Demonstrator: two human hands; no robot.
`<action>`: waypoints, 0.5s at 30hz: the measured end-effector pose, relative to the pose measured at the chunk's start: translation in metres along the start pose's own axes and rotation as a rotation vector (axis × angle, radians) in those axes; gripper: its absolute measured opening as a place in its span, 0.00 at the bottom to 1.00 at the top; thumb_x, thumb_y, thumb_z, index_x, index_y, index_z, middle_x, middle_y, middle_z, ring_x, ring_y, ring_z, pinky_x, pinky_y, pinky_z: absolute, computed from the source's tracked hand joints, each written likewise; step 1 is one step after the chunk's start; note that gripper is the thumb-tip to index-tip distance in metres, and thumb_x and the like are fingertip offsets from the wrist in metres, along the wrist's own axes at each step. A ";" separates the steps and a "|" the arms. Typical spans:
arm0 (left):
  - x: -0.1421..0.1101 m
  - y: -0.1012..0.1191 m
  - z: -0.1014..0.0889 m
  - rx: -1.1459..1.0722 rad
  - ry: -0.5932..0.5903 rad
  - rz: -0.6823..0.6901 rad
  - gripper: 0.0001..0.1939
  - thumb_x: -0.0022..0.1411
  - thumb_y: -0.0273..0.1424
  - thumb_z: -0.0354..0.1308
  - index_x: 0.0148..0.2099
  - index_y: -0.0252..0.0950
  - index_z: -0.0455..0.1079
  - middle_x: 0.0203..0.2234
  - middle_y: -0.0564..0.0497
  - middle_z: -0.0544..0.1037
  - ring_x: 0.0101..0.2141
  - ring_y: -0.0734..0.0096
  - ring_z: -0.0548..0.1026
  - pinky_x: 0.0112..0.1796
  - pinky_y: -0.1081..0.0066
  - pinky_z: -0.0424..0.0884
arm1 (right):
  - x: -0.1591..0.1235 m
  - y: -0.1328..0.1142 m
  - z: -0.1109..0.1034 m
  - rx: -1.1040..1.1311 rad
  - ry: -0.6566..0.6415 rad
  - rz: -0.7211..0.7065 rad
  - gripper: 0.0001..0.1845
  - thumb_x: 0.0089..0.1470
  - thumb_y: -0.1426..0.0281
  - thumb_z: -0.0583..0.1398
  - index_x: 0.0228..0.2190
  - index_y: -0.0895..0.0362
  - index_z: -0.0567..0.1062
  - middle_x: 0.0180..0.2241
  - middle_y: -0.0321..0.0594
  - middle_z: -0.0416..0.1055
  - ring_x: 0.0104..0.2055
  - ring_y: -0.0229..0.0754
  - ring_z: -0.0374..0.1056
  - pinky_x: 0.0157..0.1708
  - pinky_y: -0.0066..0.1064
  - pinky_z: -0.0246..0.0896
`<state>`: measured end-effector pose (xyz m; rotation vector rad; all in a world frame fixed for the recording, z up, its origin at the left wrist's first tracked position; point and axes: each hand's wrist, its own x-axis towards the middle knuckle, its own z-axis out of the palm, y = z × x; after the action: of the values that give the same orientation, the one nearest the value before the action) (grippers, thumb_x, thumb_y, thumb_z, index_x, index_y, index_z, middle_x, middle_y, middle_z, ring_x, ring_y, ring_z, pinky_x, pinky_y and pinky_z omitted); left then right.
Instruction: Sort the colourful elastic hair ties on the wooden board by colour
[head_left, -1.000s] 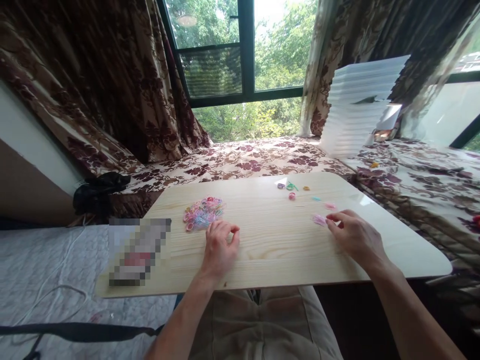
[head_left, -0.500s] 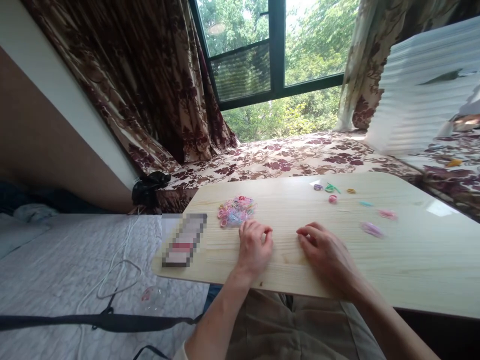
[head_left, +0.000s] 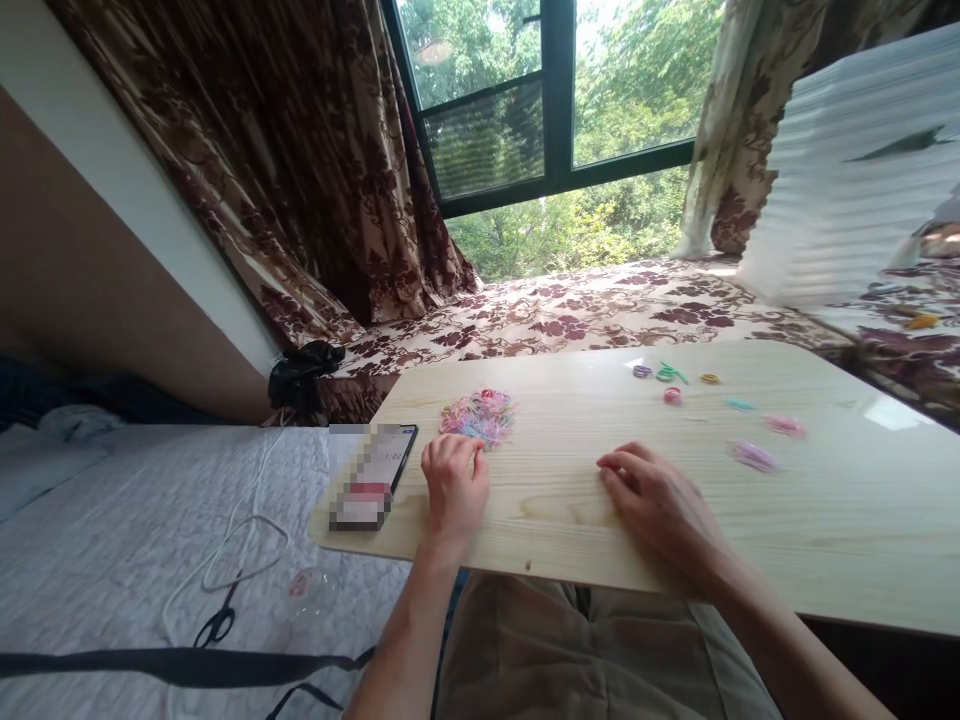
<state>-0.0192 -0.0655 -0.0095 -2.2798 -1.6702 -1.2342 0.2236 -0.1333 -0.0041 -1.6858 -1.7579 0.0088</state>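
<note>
A loose heap of thin elastic bands [head_left: 480,412] in pink, blue, yellow and other colours lies on the left half of the pale wooden table [head_left: 555,400]. My left hand [head_left: 456,487] is at the heap's near edge, fingers curled down and thumb close to the index finger; whatever is between the fingertips is hidden. Over the table's middle, my right hand [head_left: 660,500] rests with thumb and fingertips drawn together, and nothing shows in them. Beyond it are small sorted groups: purple bands [head_left: 642,371], green bands [head_left: 670,373], red bands [head_left: 672,396] and pink bands [head_left: 784,426].
Yellow bands [head_left: 709,379], a light blue band [head_left: 739,405] and lilac bands [head_left: 753,457] lie on the right. A phone [head_left: 375,478], partly blurred out, sits at the table's left edge. Scissors [head_left: 217,625] and a white cable [head_left: 251,520] lie on the bed.
My left hand has moved left, from the table's middle to the near edge of the band heap. The right hand stays almost where it was. The view has shifted slightly.
</note>
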 end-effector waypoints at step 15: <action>-0.003 0.009 0.002 0.157 -0.148 0.070 0.15 0.64 0.31 0.53 0.51 0.40 0.75 0.52 0.42 0.72 0.59 0.51 0.61 0.59 0.44 0.55 | 0.001 -0.004 -0.002 0.002 -0.007 -0.011 0.14 0.57 0.66 0.52 0.29 0.53 0.77 0.34 0.38 0.76 0.29 0.38 0.70 0.28 0.31 0.59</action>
<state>-0.0113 -0.0705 -0.0088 -2.3616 -1.6505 -0.9066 0.2212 -0.1338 -0.0002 -1.6767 -1.7716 0.0116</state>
